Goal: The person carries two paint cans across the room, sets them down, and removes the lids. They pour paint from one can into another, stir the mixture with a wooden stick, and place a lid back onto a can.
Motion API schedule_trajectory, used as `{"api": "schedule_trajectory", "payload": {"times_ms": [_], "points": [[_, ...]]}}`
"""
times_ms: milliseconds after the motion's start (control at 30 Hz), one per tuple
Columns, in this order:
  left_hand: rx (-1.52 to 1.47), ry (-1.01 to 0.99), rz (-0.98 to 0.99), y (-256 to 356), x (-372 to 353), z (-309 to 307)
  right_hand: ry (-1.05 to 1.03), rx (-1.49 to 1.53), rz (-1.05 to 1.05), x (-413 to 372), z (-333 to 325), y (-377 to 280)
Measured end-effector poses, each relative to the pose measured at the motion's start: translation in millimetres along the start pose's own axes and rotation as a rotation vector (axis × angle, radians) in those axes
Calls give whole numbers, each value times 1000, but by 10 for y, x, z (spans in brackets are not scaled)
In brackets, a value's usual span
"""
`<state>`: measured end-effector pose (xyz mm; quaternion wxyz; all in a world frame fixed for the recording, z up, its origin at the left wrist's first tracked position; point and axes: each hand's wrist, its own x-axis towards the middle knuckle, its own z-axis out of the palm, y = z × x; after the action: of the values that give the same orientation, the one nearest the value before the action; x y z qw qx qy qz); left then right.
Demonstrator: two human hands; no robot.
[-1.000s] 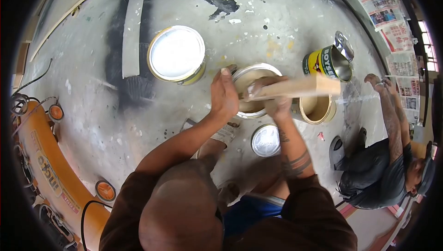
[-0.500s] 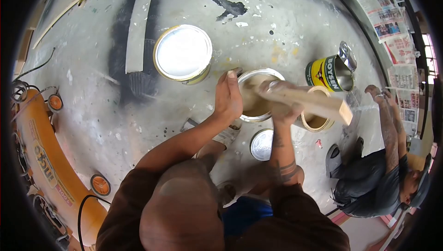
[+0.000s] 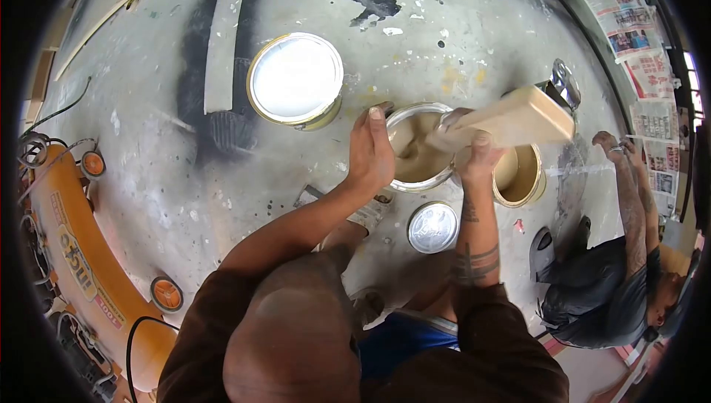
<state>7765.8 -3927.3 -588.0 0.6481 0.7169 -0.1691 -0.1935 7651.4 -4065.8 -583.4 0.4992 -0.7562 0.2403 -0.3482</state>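
Note:
My left hand [image 3: 372, 150] is closed on the side of an open paint can [image 3: 421, 185], its thumb up by the rim. Beige paint [image 3: 405, 152] swirls inside. In my right hand [image 3: 480, 158] I grip a thick wooden stick [image 3: 518, 119], blurred by motion. It slants over the can, with its blunt end up to the right and its other end at the paint. Just right of the can stands a second open can [image 3: 538, 190], coated inside with beige. A round metal lid [image 3: 433, 227] lies on the floor below the cans.
A can with a white top [image 3: 296, 78] stands at the upper left. Behind the stick, an opened can lid [image 3: 565, 86] shows. A co-worker [image 3: 592, 292] crouches at the right, near newspaper-covered boards [image 3: 648, 77]. An orange air compressor [image 3: 96, 270] stands on the left.
The stick's blunt end has swung up and away from me, now covering most of the yellow-and-green can. My right hand has shifted right and up. My left hand stays at the can.

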Motion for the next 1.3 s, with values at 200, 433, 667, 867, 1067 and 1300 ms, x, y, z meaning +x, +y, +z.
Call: {"api": "schedule_trajectory", "payload": {"times_ms": [200,433,667,867,1067,1300], "points": [[20,-26,25,-36,-4,-23,-441,363,-78,32,-11,-188],[75,33,51,-26,43,-15,337,599,-189,-60,339,73],[85,9,76,11,41,-45,148,369,19,48,-71,143],[94,7,75,26,21,-46,-114,545,211,51,-133,-128],[117,9,44,77,26,-69,50,725,-116,-189,212,409],[87,21,44,65,13,-51,188,587,32,-37,310,-235]]}}
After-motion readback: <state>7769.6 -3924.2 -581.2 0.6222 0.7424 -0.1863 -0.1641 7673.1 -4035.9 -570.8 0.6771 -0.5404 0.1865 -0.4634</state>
